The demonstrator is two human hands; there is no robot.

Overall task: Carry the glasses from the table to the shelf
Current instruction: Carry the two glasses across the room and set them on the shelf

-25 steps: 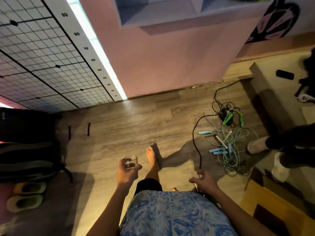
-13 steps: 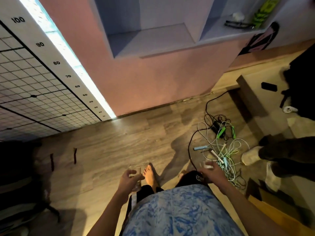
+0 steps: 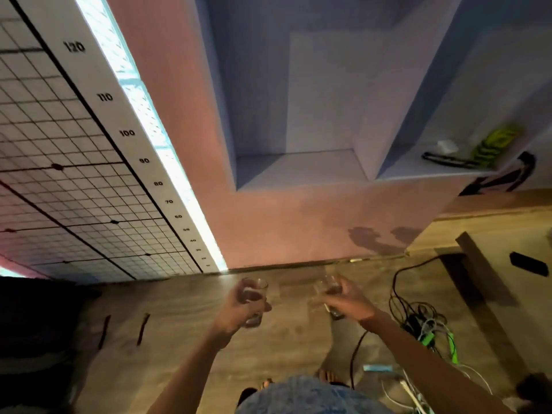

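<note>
Here the left hand [image 3: 239, 306] is wrapped round the wall of a small clear drinking glass [image 3: 254, 297], and the right hand [image 3: 346, 300] is closed the same way on a second small clear glass [image 3: 330, 294], both held out in front at about the same height, apart from each other and well short of the shelf. Such tumblers are probably light, rigid, smooth and breakable, so a hold round the middle of the wall, fingers against thumb, looks safer than pinching the rim. Beyond the hands, the pale lilac recessed wall shelf [image 3: 298, 168] lies far and centre, its left bay bare; the right bay holds a few small items. Near and right, a tangle of black and white cables [image 3: 418, 324] sprawls on the brown wood-plank floor [image 3: 185, 309], a likely tripping risk.
</note>
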